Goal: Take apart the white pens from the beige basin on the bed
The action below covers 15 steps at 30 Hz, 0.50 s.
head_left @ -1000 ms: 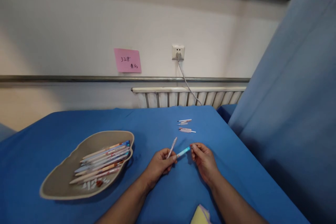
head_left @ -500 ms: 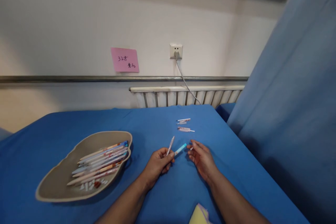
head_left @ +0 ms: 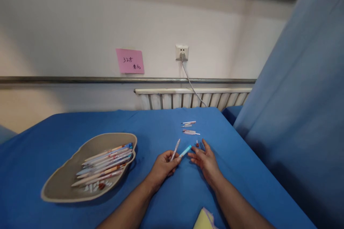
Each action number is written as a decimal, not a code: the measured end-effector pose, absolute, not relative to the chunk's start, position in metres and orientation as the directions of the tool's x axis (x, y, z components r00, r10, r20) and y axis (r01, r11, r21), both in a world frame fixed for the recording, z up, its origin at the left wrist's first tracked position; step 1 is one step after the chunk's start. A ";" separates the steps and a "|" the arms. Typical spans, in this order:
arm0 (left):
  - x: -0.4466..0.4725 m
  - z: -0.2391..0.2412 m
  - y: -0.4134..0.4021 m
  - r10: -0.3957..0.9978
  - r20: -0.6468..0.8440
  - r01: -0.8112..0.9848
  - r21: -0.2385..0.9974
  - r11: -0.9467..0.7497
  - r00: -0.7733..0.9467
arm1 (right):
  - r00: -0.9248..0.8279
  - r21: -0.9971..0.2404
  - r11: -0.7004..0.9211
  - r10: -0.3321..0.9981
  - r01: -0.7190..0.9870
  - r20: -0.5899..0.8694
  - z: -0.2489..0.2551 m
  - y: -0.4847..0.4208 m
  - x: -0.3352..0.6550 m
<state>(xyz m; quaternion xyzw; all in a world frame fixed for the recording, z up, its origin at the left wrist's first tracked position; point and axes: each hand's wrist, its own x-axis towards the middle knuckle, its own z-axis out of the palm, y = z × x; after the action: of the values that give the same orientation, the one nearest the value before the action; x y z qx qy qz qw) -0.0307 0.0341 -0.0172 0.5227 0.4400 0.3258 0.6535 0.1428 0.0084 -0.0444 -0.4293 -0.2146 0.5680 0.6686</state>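
Observation:
My left hand [head_left: 164,167] is closed around two slim pieces. One is a pale patterned pen [head_left: 175,149] pointing up and away; the other is a light-blue pen part [head_left: 185,151] slanting to the right. My right hand [head_left: 204,159] has its fingers apart, close to the tip of the light-blue part; whether they touch cannot be made out. Just beyond its fingers lies a small brown-and-white piece [head_left: 197,144] on the blue cloth. Farther back, several pen parts [head_left: 190,132] and thin refills [head_left: 188,122] lie in small groups.
At the left, a beige leaf-shaped tray [head_left: 57,186] holds several pens [head_left: 104,164] and small white and brown pieces [head_left: 98,186]. A yellow cloth-like item [head_left: 204,219] lies at the near edge. A blue curtain [head_left: 295,78] hangs at right; a white radiator [head_left: 193,91] stands behind.
My right hand has let go of a small piece, which now lies on the cloth beyond it, and its fingers have spread. My left hand keeps its grip.

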 end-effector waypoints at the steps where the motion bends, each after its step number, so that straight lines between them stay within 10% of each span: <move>1: -0.031 -0.017 0.034 0.888 -0.233 0.034 0.970 0.239 0.397 | 0.276 -0.828 -0.007 0.941 -0.561 -0.194 -0.045 0.008 0.142; 15: -0.026 -0.023 0.028 0.895 -0.075 0.087 0.995 0.041 0.439 | 0.108 -0.918 0.019 0.994 -0.396 -0.026 -0.041 -0.003 0.128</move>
<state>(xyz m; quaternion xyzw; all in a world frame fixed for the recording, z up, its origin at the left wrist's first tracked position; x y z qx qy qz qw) -0.0263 0.0283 -0.0231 0.6037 0.4067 0.3391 0.5960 0.1279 -0.0028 -0.0415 -0.4164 -0.3588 0.5632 0.6170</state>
